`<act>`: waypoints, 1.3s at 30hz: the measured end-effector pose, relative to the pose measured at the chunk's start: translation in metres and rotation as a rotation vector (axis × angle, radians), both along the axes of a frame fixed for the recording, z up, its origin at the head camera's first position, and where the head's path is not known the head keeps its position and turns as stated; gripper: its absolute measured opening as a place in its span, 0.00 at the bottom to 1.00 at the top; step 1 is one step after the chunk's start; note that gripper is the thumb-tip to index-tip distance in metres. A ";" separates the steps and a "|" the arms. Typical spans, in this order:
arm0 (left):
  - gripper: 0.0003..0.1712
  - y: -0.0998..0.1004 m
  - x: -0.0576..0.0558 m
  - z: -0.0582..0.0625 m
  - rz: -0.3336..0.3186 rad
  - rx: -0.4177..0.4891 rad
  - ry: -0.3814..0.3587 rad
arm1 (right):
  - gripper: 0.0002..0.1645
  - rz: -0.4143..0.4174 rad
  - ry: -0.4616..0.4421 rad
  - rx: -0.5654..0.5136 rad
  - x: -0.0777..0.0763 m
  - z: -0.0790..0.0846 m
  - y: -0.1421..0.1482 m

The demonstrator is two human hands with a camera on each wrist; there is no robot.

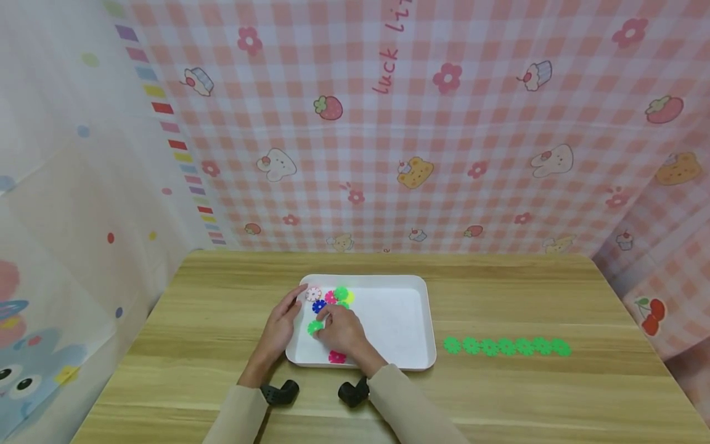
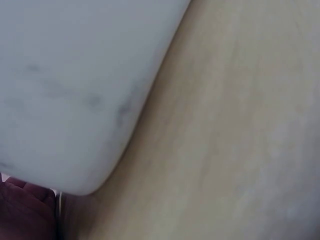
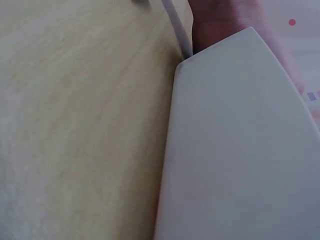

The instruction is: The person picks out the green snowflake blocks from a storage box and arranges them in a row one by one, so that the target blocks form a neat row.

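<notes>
We had a row of green discs on the table, while in the white tray our right hand, fingers curled, pinched a loose green disc, our left hand rested straight-fingered at the rim, and mixed discs seemingly remained to sort.

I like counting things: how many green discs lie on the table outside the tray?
7 green discs, side by side in one row on the table, right of the tray; any hidden beneath them wouldn't show.
</notes>
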State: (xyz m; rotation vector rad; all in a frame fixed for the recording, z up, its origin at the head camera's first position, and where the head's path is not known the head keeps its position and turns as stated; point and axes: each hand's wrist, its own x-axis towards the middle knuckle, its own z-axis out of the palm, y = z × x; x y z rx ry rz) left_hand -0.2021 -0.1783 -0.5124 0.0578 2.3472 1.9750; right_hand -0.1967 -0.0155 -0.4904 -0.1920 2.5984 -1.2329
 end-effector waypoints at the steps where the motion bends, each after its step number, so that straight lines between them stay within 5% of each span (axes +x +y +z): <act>1: 0.25 0.000 0.000 -0.001 0.001 0.001 0.001 | 0.14 0.001 0.000 -0.001 0.000 0.000 0.000; 20: 0.25 0.001 -0.001 -0.003 0.009 0.005 0.017 | 0.16 0.022 0.113 -0.057 0.001 -0.003 0.003; 39: 0.25 0.002 -0.001 -0.001 0.005 0.025 0.033 | 0.10 0.037 0.074 -0.167 0.002 0.003 0.011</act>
